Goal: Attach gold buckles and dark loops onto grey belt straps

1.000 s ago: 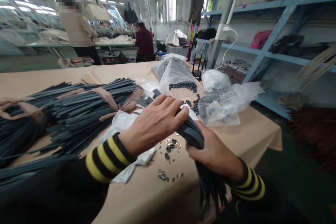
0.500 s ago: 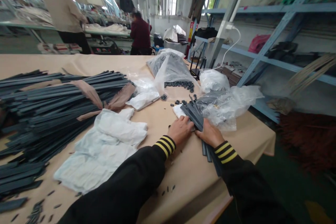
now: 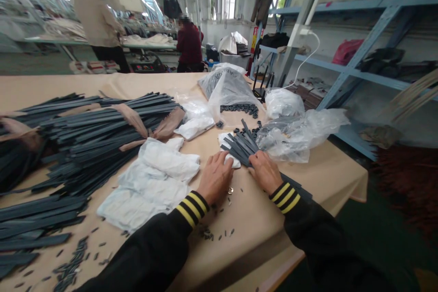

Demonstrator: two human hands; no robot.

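Note:
My right hand (image 3: 266, 171) is closed round a small bunch of dark strips (image 3: 241, 147), whose ends fan out over a small white cloth (image 3: 224, 139). To its left, my left hand (image 3: 215, 177) rests low over the table with its fingers bent; its palm is hidden, and I cannot make out whether it holds anything. A small metallic piece (image 3: 230, 190) lies just right of that hand. Small dark pieces (image 3: 207, 232) are scattered nearer to me.
Large bundles of dark strips (image 3: 102, 123) and a crumpled white cloth (image 3: 147, 187) lie left. Plastic bags (image 3: 308, 132) and a bag of dark parts (image 3: 229, 84) stand behind. Blue shelving (image 3: 372, 27) is at right; two people (image 3: 99, 18) are in the background.
My left hand has moved left, away from the strips. The strips in my right hand now spread out and point more to the left. The view has shifted slightly.

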